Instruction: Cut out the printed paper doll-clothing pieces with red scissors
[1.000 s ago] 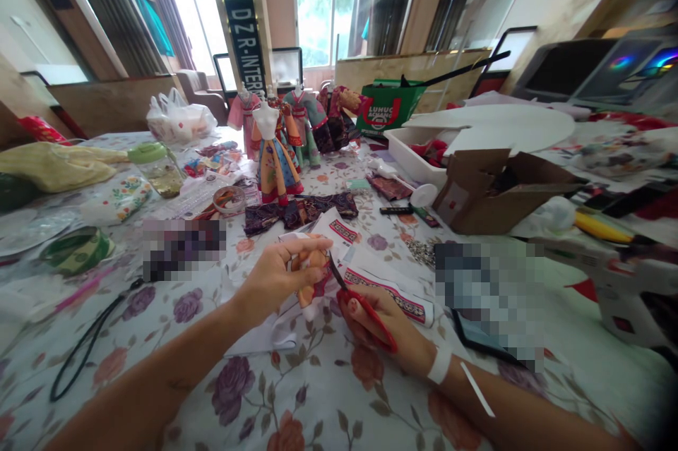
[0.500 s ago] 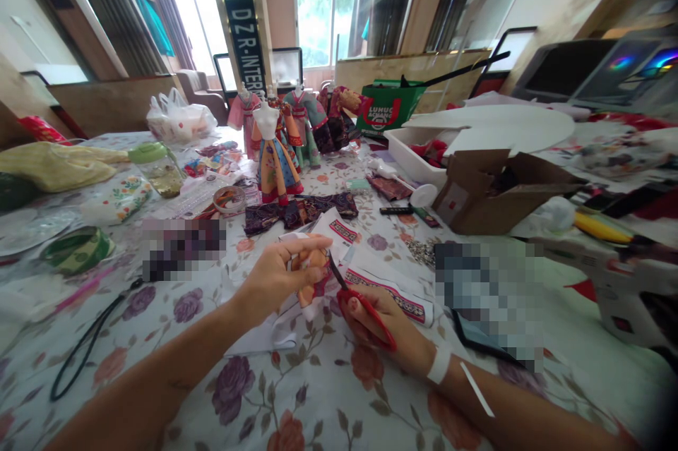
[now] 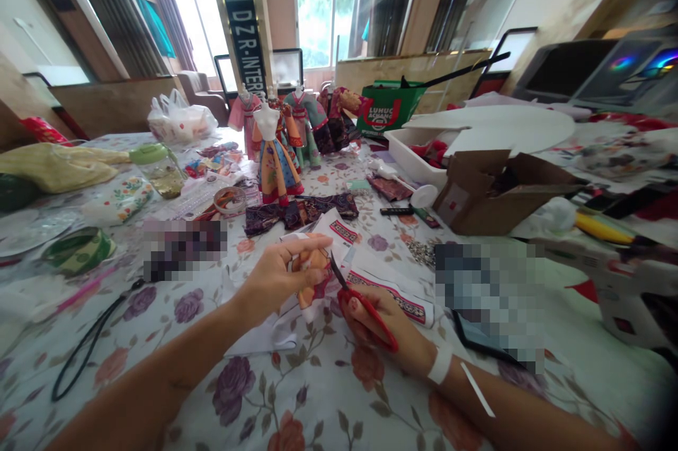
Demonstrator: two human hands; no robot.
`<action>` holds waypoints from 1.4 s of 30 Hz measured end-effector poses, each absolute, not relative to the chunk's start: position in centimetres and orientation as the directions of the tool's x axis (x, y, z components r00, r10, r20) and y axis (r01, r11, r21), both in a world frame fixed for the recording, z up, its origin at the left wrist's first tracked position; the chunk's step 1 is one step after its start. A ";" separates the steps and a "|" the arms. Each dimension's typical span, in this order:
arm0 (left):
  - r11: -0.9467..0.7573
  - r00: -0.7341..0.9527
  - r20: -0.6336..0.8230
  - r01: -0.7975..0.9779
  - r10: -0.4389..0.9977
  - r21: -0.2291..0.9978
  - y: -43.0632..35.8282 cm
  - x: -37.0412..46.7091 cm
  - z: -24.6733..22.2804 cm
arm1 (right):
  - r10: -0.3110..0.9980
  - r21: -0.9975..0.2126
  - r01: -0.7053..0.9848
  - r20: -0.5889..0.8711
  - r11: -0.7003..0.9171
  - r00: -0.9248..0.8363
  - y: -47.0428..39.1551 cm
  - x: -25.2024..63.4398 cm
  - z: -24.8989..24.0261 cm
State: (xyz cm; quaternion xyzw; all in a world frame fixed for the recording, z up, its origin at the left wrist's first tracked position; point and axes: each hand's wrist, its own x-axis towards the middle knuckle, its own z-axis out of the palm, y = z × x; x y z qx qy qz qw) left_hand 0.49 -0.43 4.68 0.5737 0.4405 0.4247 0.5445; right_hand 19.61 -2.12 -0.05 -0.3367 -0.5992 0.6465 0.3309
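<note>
Between the thumb and fingers of my left hand [image 3: 289, 269] is a piece of orange printed fabric [image 3: 306, 296] with red and white edges. My right hand [image 3: 384, 320] grips red-handled scissors [image 3: 389, 338], the dark blades pointing up and left at the fabric's right edge. Whether the blades are apart is too small to tell. White fabric with a red and black patterned border [image 3: 407, 301] lies behind and right of my hands. More white cloth [image 3: 265, 336] rests under my left wrist. A folded dark patterned fabric [image 3: 318, 209] lies farther back.
Small dress forms in colourful robes [image 3: 275, 154] stand at the back. To the right are a cardboard box [image 3: 477, 190], a white tray [image 3: 418, 161], and a glue-gun-like grey tool [image 3: 625, 289]. Green tape [image 3: 79, 250] and a lidded jar [image 3: 156, 169] sit left.
Almost nothing differs. Both hands, the fabric and the scissors keep nearly the same place; the view has shifted very slightly.
</note>
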 end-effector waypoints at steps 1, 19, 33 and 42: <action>-0.015 0.258 0.002 0.047 0.966 0.999 -0.4 0.5 4.7 | 0.831 -0.998 -0.024 -0.042 -0.066 -0.555 -2.1 19.6 0.0; -0.019 0.234 -0.009 0.119 0.972 0.993 -0.4 0.3 5.2 | 0.834 -0.997 -0.024 -0.047 -0.072 -0.550 -2.2 19.5 0.3; -0.071 0.237 0.021 0.203 0.971 0.977 1.4 -3.3 7.0 | 0.672 -0.984 0.049 -0.152 -0.170 -0.725 -1.6 20.4 0.4; -0.184 0.435 -0.002 0.384 0.900 0.905 1.1 -3.8 7.6 | 0.699 -0.992 0.098 -0.124 -0.077 -0.705 -1.3 20.7 0.0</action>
